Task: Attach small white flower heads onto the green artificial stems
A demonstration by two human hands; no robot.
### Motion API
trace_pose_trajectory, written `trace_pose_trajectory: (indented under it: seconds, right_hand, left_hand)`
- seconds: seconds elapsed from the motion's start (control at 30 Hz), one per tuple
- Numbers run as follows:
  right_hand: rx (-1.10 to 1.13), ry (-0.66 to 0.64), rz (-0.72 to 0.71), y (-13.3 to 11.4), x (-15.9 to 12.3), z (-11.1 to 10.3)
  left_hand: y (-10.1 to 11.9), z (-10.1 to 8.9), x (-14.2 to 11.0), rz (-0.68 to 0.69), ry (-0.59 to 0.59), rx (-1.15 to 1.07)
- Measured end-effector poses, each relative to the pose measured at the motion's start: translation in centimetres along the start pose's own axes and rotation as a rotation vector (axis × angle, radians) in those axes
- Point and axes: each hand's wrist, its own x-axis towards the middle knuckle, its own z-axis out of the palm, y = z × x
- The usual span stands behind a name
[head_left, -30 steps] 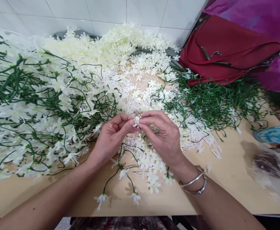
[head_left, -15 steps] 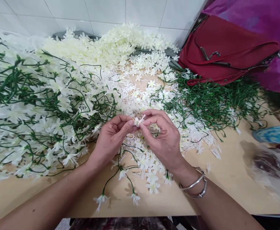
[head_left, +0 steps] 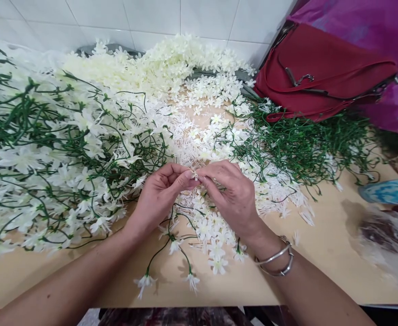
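Note:
Between the fingertips of both hands is a small white artificial flower [head_left: 194, 175], mostly covered by the fingers. My left hand [head_left: 163, 190] pinches it from the left, thumb against forefinger. From the right, my right hand [head_left: 231, 192] closes its thumb and fingertips on the same flower. Below the hands, a green branching stem [head_left: 172, 236] with white blooms at its tips lies on the table. Loose white flower heads [head_left: 215, 246] lie just right of that stem. White thread-like stamens [head_left: 187, 145] are strewn behind the hands.
A large heap of white flowers on green stems [head_left: 83, 158] covers the left. Cream petals [head_left: 172, 63] pile against the tiled wall. Bare green stems [head_left: 308, 140] lie at right, before a red handbag [head_left: 328, 68]. A blue-white container [head_left: 389, 191] and a plastic bag [head_left: 389, 235] stand far right.
My right hand's fingers have closed down over the flower, so less of it shows. My left hand has stayed nearly in place.

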Motion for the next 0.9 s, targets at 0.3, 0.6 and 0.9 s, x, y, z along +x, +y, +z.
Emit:
trace_pose_trajectory:
  seconds: [0.3, 0.6, 0.9]
  right_hand:
    - [0.253, 0.122, 0.26, -0.5, 0.2, 0.3]
    - [0.235, 0.126, 0.272, -0.8, 0.2, 0.6]
    - [0.162, 0.125, 0.239, -1.2, -0.1, 0.9]
  left_hand:
    - [0.0, -0.1, 0.0, -0.024, 0.055, -0.008]
    - [-0.1, 0.0, -0.1, 0.0, 0.063, 0.023]
    - [-0.2, 0.2, -0.3, 0.087, 0.008, 0.079]
